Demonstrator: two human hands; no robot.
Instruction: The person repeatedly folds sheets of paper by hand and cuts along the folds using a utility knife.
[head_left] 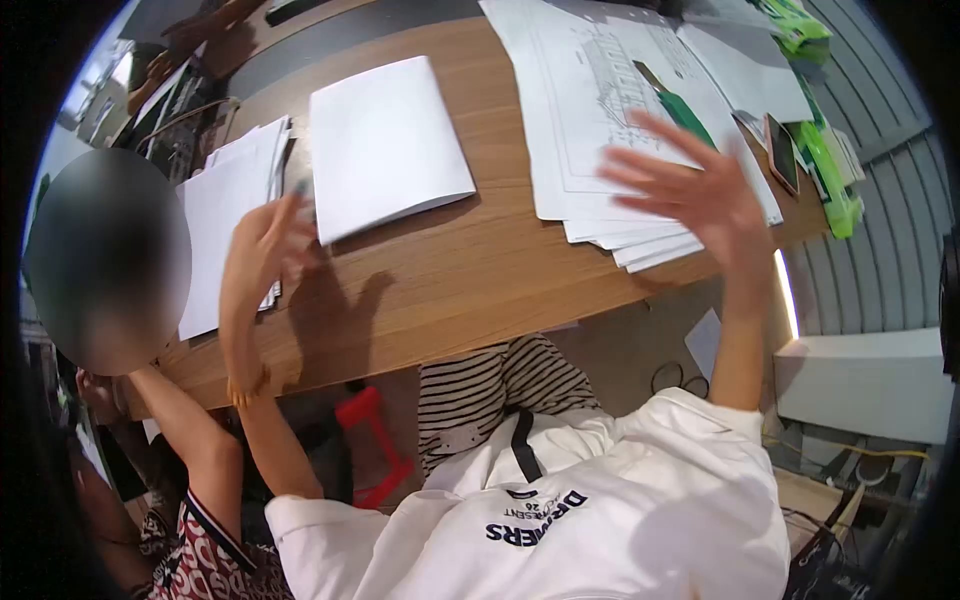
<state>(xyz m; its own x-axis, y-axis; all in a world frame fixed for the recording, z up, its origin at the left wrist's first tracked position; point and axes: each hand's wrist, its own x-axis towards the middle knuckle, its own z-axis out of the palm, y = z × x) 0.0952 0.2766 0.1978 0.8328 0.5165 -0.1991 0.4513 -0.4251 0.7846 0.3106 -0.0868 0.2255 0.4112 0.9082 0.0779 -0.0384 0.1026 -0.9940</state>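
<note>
My left hand (pixel 272 240) hovers over the desk between a stack of white papers (pixel 215 215) and a folded white sheet (pixel 385 145); its fingers are bent and slightly blurred, apart, with nothing visible in them. Raised above printed drawings (pixel 580 130) on the right, my right hand (pixel 690 190) has its fingers spread and blurred by motion, holding nothing. A green-handled cutter or knife (pixel 680 112) lies on the drawings just beyond the right fingers.
A phone (pixel 781 153) lies at the desk's right edge near green packages (pixel 835 190). Another person's arm (pixel 190 420) is at the lower left. The wooden desk (pixel 450 270) has its near edge in front of me; a white box (pixel 865 385) stands lower right.
</note>
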